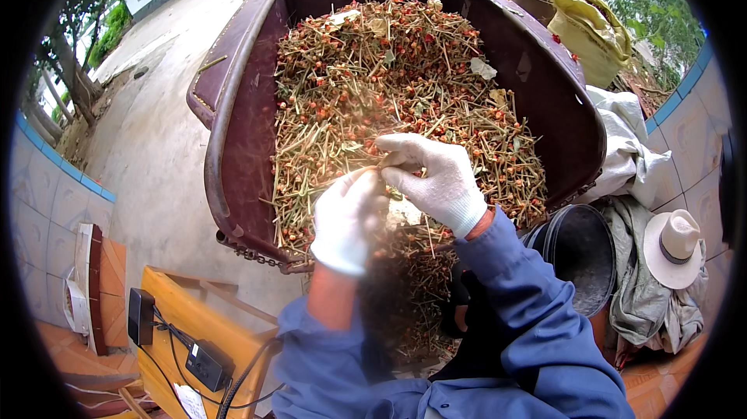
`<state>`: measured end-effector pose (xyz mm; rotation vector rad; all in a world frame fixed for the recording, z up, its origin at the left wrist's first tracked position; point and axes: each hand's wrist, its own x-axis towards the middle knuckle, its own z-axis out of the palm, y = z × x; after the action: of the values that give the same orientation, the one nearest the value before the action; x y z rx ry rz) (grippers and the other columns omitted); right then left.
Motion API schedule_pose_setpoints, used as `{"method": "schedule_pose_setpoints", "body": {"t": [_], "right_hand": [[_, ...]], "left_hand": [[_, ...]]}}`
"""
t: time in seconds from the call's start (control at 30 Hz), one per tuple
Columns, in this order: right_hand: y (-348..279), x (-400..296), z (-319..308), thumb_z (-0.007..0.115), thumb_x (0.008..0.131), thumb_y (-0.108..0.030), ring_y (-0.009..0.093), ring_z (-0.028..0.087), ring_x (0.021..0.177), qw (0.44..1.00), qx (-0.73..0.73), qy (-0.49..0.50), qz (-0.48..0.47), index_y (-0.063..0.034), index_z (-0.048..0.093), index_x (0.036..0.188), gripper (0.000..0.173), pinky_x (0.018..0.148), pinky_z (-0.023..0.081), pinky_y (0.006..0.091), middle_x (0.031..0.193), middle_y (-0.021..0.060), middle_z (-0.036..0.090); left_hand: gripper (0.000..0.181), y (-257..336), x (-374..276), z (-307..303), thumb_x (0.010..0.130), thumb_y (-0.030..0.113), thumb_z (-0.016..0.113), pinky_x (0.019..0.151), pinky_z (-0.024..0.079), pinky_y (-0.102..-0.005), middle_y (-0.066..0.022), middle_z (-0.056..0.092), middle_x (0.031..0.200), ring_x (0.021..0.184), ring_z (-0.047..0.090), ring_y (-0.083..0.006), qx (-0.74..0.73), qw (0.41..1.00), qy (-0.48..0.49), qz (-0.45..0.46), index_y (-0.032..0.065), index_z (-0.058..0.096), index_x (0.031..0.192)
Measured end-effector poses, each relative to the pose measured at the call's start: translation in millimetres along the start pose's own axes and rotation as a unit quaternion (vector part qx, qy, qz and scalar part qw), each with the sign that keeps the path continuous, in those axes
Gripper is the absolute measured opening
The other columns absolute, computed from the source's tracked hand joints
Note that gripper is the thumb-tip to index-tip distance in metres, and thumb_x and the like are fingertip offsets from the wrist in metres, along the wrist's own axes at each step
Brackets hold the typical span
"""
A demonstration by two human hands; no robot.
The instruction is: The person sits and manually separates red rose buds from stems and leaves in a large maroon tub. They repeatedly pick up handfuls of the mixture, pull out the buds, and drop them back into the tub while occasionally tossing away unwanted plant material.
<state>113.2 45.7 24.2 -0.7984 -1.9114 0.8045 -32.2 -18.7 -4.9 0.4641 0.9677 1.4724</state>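
Note:
My left hand, in a white knitted glove, is raised over the near part of a heap of dry plant stalks with small orange-red bits. My right hand, gloved the same way, meets it fingertip to fingertip. Between the fingertips is a small brownish piece, mostly covered by the gloves and too small to name. The heap fills the bed of a dark red metal cart. A few pale dry leaves lie among the stalks. A blurred smear hides part of the view below my left hand.
At lower left, a wooden stool or small table carries black adapters and cables. Right of me stand a black bucket and a light hat on grey cloth. A yellow woven sack is beyond the cart. Chains hang at the cart's near edge.

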Motion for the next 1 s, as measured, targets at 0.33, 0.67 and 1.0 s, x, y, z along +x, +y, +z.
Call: {"method": "schedule_pose_setpoints", "body": {"t": [0.33,0.67,1.0], "right_hand": [[-1.8,-4.8,1.9,0.072,0.084,-0.007,0.02,0.073,0.083,0.997,-0.065,0.022,-0.038,-0.0081,0.073,0.104,0.02,0.072,0.058,0.0295,0.092,0.0086,0.073],[0.5,-7.6,6.1,0.068,0.082,-0.012,0.024,0.07,0.078,0.978,-0.155,0.018,-0.138,-0.0132,0.072,0.102,0.021,0.068,0.057,0.0337,0.089,0.0041,0.069],[-13.3,-6.9,0.4,0.071,0.072,-0.018,0.025,0.069,0.073,0.954,-0.246,-0.01,-0.17,-0.012,0.07,0.093,0.022,0.064,0.054,0.0368,0.081,0.0054,0.064]], "left_hand": [[0.038,-7.3,3.2,-2.8,0.093,0.024,0.07,0.047,0.041,-0.0191,-0.0015,0.063,0.083,0.058,0.052,-0.0048,0.004,0.999,-0.032,-0.005,-0.0017,0.061,0.119],[0.019,-11.0,8.7,-11.0,0.098,0.018,0.062,0.046,0.033,-0.0162,0.0007,0.06,0.078,0.06,0.05,-0.0035,-0.002,0.997,-0.077,0.015,0.0038,0.062,0.11],[0.014,-12.1,6.4,-3.7,0.095,0.017,0.067,0.043,0.028,-0.0182,0.0031,0.058,0.07,0.05,0.043,-0.0025,0.034,0.998,-0.03,0.05,0.0046,0.066,0.101]]}}
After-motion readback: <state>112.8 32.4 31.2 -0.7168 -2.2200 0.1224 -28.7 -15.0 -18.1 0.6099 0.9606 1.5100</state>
